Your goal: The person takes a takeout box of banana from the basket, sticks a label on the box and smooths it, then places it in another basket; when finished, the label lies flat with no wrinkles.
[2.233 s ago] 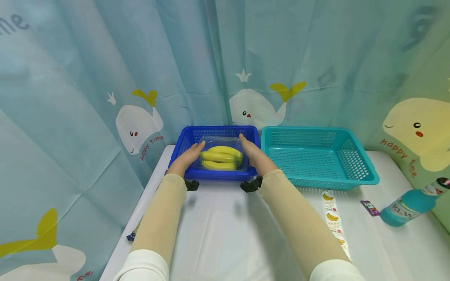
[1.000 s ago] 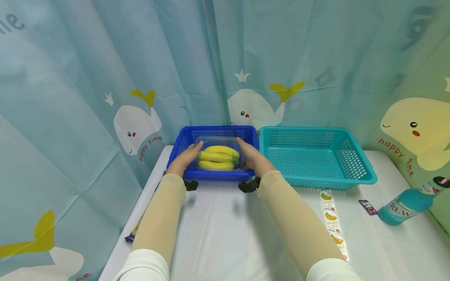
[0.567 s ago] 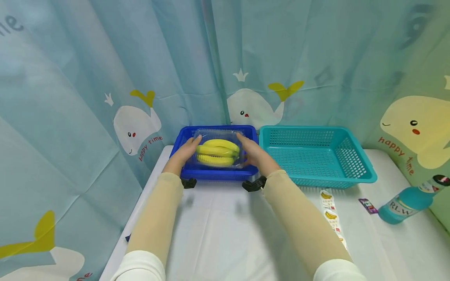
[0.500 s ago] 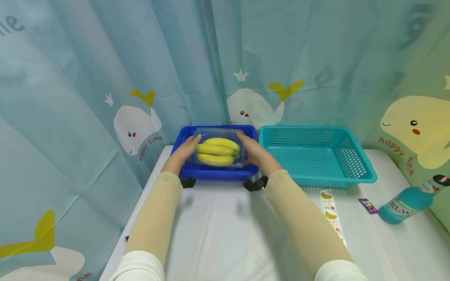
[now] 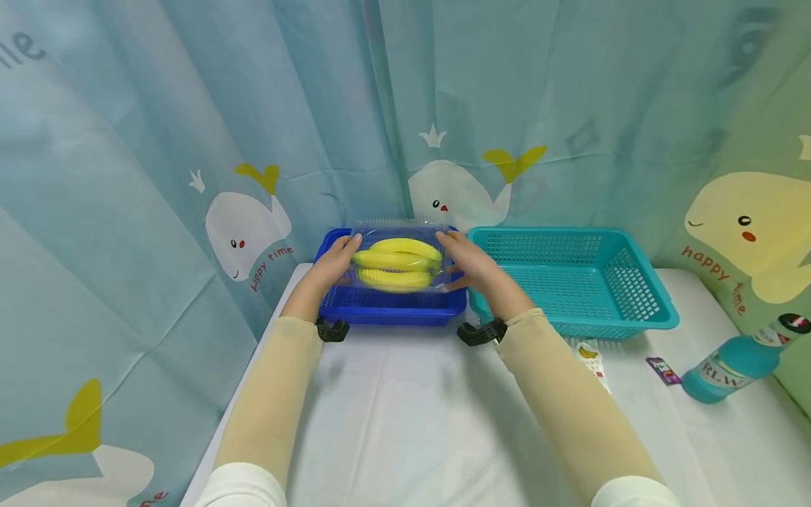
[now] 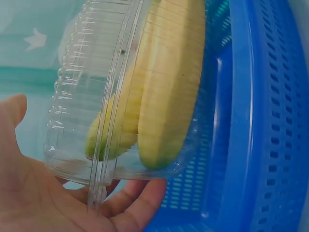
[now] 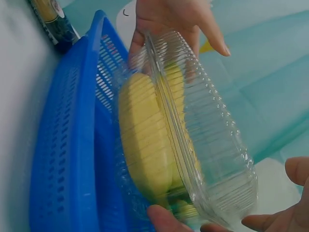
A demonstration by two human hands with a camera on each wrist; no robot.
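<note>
A clear plastic clamshell box (image 5: 405, 228) with yellow bananas (image 5: 399, 261) inside is held up over the blue basket (image 5: 393, 315), tilted. My left hand (image 5: 326, 273) grips its left end, thumb at the upper side; in the left wrist view the fingers (image 6: 140, 205) curl under that end. My right hand (image 5: 481, 271) holds the right end, thumb near the top corner and fingers spread below. In the right wrist view the lid's ridged clear side (image 7: 217, 140) shows, with fingertips touching its near end.
A teal basket (image 5: 665, 325) stands right of the blue one. On the white table (image 5: 399, 422) lie a banana-printed label strip (image 5: 589, 359) and a small purple packet (image 5: 663, 371), beside a blue bottle (image 5: 722, 372). A dark and yellow package (image 7: 50, 21) lies left of the blue basket.
Both hands have raised the box of bananas from inside the blue basket to above it. The right forearm has shifted right and now covers more of the label strip.
</note>
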